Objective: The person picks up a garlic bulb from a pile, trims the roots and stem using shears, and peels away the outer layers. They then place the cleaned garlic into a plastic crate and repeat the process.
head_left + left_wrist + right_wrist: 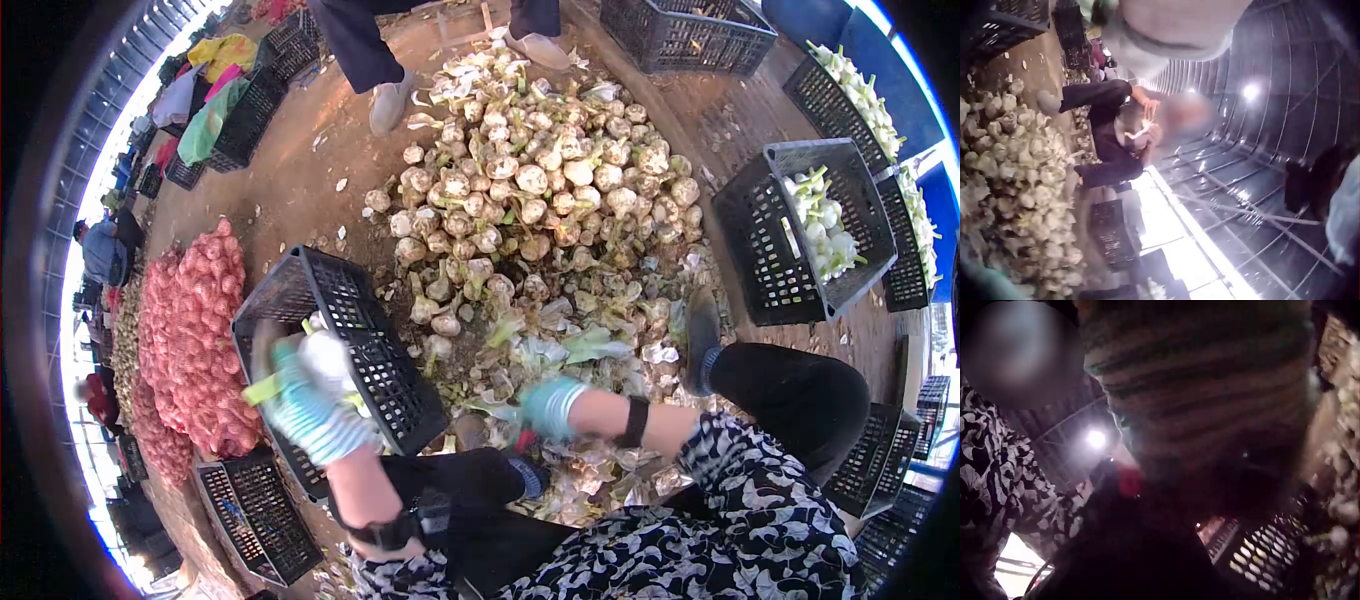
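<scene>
My left hand point(315, 410), in a striped teal-and-white glove, holds a cleaned white garlic bulb point(326, 362) over a black plastic crate point(385, 350). Its cut green stem point(262, 390) sticks out on the far side of the glove. Motion blurs this hand and bulb. My right hand point(556, 408), gloved the same way, is above the loose husks and grips a small tool with a red part point(525, 438); the rest of the tool is hidden. A large heap of untrimmed garlic bulbs point(540, 180) lies in front of both hands.
Peeled husks and leaves point(590, 345) litter the ground between my legs. At right stands a tilted black crate point(760, 240) with white garlic. Pink net sacks point(195, 340) are piled at left. Another person point(1110, 131) sits across the heap, their shoe point(390, 105) near its edge.
</scene>
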Tool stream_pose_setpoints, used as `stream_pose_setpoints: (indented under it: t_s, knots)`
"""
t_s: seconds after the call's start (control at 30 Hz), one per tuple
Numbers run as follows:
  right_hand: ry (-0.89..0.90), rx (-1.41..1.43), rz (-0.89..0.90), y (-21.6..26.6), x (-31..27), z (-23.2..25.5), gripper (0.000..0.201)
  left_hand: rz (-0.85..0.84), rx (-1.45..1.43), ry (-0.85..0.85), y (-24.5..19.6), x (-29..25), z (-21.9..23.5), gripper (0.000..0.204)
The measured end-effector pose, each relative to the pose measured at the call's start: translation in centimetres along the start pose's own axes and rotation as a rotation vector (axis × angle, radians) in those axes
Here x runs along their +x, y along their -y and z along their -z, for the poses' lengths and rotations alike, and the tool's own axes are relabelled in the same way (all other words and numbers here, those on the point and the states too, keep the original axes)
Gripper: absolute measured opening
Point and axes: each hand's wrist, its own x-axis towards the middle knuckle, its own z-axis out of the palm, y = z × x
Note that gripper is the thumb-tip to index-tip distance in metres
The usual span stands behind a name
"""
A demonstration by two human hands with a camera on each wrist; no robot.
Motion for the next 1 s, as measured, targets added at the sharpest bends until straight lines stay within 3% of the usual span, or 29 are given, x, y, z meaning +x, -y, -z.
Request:
stream_pose_setpoints:
  t_s: [0.03,0.1,0.17,0.2,0.23,0.3,0.37,0.4,0.43,0.5,0.53,0.6,0.63,0.67,0.73,0.77,0.83,0.9,0.93,0.97,1.0]
  knots:
    - [0.033,0.050,-0.116,-2.7,1.6,0.4,0.017,-0.218,0.110,0.020,-0.8,0.4,0.6,0.037]
    - [-0.485,0.689,-0.229,-9.8,6.8,-1.4,0.021,-0.544,0.762,-0.035,-1.0,0.9,1.4,0.048]
    - [-0.694,0.117,-0.486,-7.0,4.6,4.7,0.031,-0.542,0.656,0.072,0.4,0.0,0.3,0.052]
    - [-0.671,0.120,-0.489,-8.1,5.7,5.8,0.034,-0.413,0.585,0.089,1.0,-0.9,-0.8,0.049]
    - [-0.653,0.122,-0.491,-9.2,7.1,6.5,0.037,-0.417,0.739,0.179,1.7,-0.7,-0.5,0.046]
    - [-0.612,0.062,-0.499,-11.6,9.8,5.9,0.036,-0.251,0.662,0.384,2.7,-1.1,-1.3,0.041]
    - [-0.432,-0.137,-0.388,-13.1,10.7,4.8,0.035,0.033,0.478,0.484,3.0,-1.8,-2.1,0.036]
    - [-0.376,-0.124,-0.418,-13.2,10.6,5.2,0.038,0.196,0.404,0.464,2.4,-2.4,-2.9,0.032]
    - [-0.545,0.074,-0.514,-14.8,11.3,3.3,0.038,0.091,0.500,0.520,3.5,-2.1,-2.1,0.030]
    - [-0.466,0.240,-0.767,-14.3,8.9,4.0,0.032,0.156,0.472,0.533,3.4,-2.2,-2.0,0.030]
    - [-0.469,0.233,-0.768,-14.5,7.9,3.9,0.032,0.155,0.465,0.530,3.3,-2.3,-2.1,0.030]
    - [-0.689,1.354,-0.577,-15.1,5.0,2.6,0.022,0.310,0.327,0.522,3.2,-3.0,-2.4,0.032]
    - [-0.767,1.913,-0.399,-15.3,4.0,2.2,0.020,0.310,0.320,0.528,3.4,-3.5,-2.5,0.032]
    - [-0.750,2.142,-0.231,-12.3,1.7,4.1,0.019,0.428,0.281,0.561,4.0,-4.0,-2.6,0.032]
    - [-0.561,2.064,0.314,-8.3,-0.8,6.0,0.027,0.604,0.218,0.570,5.5,-5.2,-2.8,0.027]
    - [-0.664,2.126,0.372,-5.6,-1.7,6.6,0.021,0.813,0.095,0.601,6.3,-5.4,-2.7,0.034]
    - [-0.674,2.066,0.406,-2.0,-2.3,7.7,0.026,1.231,-0.253,0.610,6.9,-6.0,-3.5,0.042]
    - [-0.338,2.103,0.488,-5.3,-0.5,4.5,0.034,1.123,-0.355,0.734,5.4,-7.0,-4.8,0.046]
    - [-0.407,1.593,0.743,-4.8,-1.4,4.4,0.043,1.014,-0.328,0.793,6.5,-6.9,-3.8,0.046]
    - [-0.496,1.483,0.621,-1.0,-5.4,7.0,0.043,0.906,-0.301,0.849,7.7,-6.7,-2.8,0.046]
    - [-0.671,1.163,0.654,-0.8,-5.6,7.5,0.043,1.184,-0.525,0.651,7.5,-6.5,-2.7,0.047]
